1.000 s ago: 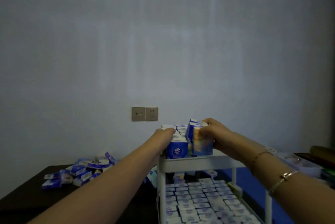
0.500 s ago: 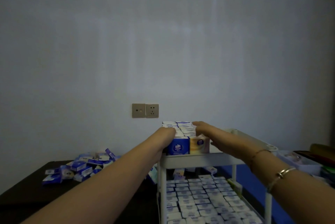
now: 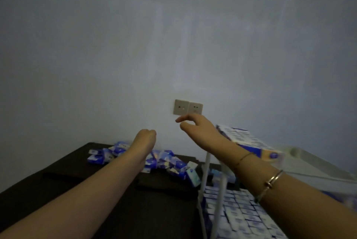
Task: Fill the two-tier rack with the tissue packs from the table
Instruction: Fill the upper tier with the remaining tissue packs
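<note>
lower tier (image 3: 239, 217) of the white rack (image 3: 219, 198) sits below and near side of the right hand, packed with tissue packs in tight rows. right forearm crosses over it, thin chain and a metal bangle (image 3: 271, 182) at the wrist. dark counter (image 3: 58, 184) runs under the left forearm. left hand (image 3: 145, 139) is out over the counter, above the loose pile of tissue packs (image 3: 166, 163); fingers look curled under, nothing seen in it, but the view is from behind so can't tell for sure. the pile spreads to both sides of the left wrist, blue and white packs lying at all angles, one pack standing tilted at the pile's right end just beside the rack leg. right hand (image 3: 199, 129) is raised, empty, fingers loosely spread and pointing left, thumb apart from index. directly right of it, upper tier holds a stack of packs (image 3: 245, 141), top faces white, end faces blue and orange; the wrist hides part of it. beyond both hands, plain wall with a double socket plate (image 3: 187, 107) just above the right fingertips.
</note>
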Available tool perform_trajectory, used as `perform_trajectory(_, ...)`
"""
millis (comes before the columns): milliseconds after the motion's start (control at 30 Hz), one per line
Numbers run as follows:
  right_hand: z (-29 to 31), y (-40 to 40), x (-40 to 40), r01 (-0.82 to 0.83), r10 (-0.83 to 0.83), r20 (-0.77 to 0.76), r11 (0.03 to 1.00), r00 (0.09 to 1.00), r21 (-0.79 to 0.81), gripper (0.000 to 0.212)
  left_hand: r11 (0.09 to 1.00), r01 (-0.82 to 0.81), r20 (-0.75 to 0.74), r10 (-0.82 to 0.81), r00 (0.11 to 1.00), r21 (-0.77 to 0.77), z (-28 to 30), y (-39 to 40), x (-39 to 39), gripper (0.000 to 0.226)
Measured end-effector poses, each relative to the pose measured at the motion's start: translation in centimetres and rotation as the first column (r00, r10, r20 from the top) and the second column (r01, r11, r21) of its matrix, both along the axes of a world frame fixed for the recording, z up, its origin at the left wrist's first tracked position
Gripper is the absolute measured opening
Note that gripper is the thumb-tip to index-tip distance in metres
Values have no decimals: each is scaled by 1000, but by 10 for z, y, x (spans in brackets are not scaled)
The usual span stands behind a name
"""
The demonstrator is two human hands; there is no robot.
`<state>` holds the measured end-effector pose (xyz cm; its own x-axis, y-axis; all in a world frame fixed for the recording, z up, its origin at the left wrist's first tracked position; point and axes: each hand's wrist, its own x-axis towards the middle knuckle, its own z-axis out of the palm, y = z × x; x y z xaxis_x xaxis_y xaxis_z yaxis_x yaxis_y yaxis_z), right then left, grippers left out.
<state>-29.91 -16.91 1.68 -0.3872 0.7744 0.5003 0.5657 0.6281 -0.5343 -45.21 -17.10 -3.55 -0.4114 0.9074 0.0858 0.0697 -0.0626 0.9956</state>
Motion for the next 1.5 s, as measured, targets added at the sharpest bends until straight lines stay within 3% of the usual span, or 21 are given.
perform_trajectory(100,-31,24,-63,-43,45,21,994,999,-102,25,995,-97,-93,96,991,-6,-35,10,-55,28)
perform_trajectory(200,-75,54,-120,-31,39,34,979,999,-200,19,984,-165,-100,158,982,-64,-81,17,-110,35)
perform_trajectory(433,-177,141,-200,-37,86,162,958,983,-283,33,960,-248,-359,186,915,-133,-159,56,-198,56)
perform_trajectory(633,-216,228,-241,-12,26,367,999,930,-40,62,963,-261,-614,167,771,-66,-177,144,-238,67)
perform_trajectory(800,-236,275,-280,-66,30,479,996,877,58,67,945,-269,-800,11,600,-189,-184,213,-269,80)
perform_trajectory(1000,-257,291,-295,-30,1,465,998,886,54,54,879,-302,-791,-127,598,-370,-209,251,-283,71)
perform_trajectory(1233,-246,271,-280,-62,41,296,996,954,60,35,956,-290,-725,179,665,-31,-204,229,-264,41)
perform_trajectory(1367,-241,232,-262,-111,117,29,980,993,-164,34,955,-296,-591,235,772,-7,-200,190,-242,42)
perform_trajectory(1500,-222,191,-235,-97,50,-128,913,991,-395,37,957,-288,-361,282,889,37,-183,144,-225,50)
